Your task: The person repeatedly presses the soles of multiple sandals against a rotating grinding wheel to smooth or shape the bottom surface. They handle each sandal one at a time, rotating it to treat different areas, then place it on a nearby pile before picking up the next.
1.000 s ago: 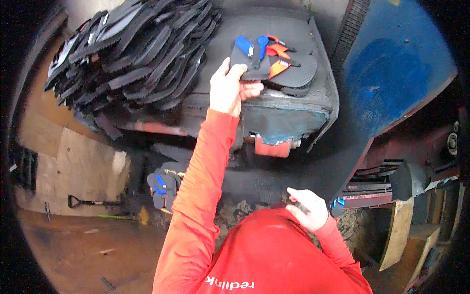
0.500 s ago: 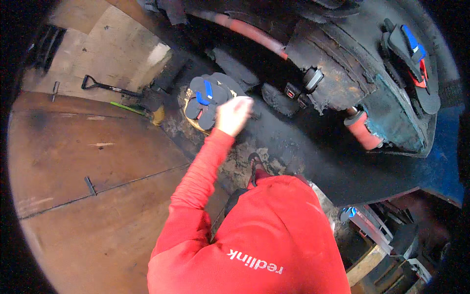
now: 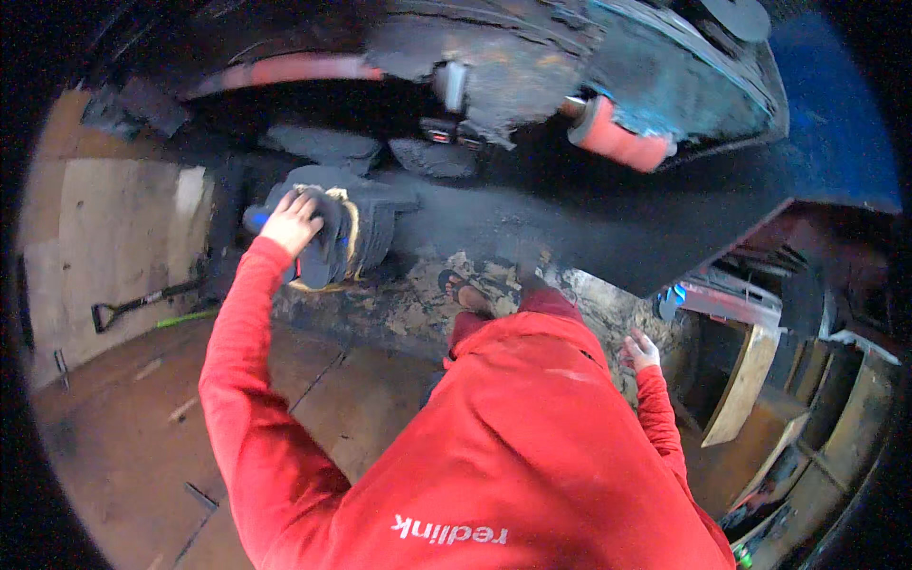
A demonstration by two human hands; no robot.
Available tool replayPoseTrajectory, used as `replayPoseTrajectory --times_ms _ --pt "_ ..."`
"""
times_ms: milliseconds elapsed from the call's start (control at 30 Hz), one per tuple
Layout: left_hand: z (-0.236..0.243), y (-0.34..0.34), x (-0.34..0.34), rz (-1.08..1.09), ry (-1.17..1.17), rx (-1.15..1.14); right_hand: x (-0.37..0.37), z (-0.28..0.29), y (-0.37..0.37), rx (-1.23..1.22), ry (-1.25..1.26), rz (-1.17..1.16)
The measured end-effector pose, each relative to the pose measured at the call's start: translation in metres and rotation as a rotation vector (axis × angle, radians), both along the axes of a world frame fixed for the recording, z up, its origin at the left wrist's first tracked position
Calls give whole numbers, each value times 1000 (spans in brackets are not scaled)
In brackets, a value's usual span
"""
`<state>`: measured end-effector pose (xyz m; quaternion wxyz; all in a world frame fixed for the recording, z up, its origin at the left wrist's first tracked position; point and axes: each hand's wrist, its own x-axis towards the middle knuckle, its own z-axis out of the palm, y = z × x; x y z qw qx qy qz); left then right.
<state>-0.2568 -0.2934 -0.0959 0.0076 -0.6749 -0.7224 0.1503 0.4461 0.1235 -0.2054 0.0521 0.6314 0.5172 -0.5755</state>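
Observation:
My left hand (image 3: 293, 226) reaches out to the left, its fingers curled over a dark flip-flop (image 3: 332, 217) with a blue strap partly showing around the hand. The flip-flop lies at a pile of dark soles on a yellowish-edged support (image 3: 353, 233), beneath the bench. How much of it my palm covers is hidden. My right hand (image 3: 641, 351) hangs low beside my right hip, fingers apart, holding nothing. It is nearest to the wooden shelving on the right.
Ahead stands a dusty machine with a reddish roller (image 3: 622, 138) and a switch box (image 3: 439, 130). Dark rubber pieces (image 3: 432, 159) lie below it. A black-handled tool (image 3: 142, 306) lies at left beside wooden boards. A shelf rack (image 3: 746, 385) stands at right.
The view has swung right. My left hand has gone from beside the flip-flops onto them. My right hand has come into view by my hip.

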Motion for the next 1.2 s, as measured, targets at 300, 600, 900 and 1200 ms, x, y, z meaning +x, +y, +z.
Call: replayPoseTrajectory --times_ms 300,600,900,1200 --pt "135 -8 40 381 -208 -176 59 -20 -61 -170 -214 -107" --pt "116 57 133 621 -859 -85 -116 68 -18 609 146 753" --pt "33 269 256 827 -1134 482 -324 108 -49 1024 518 914" --pt "86 336 248 817 -1046 713 -350 129 -27 1256 450 706"
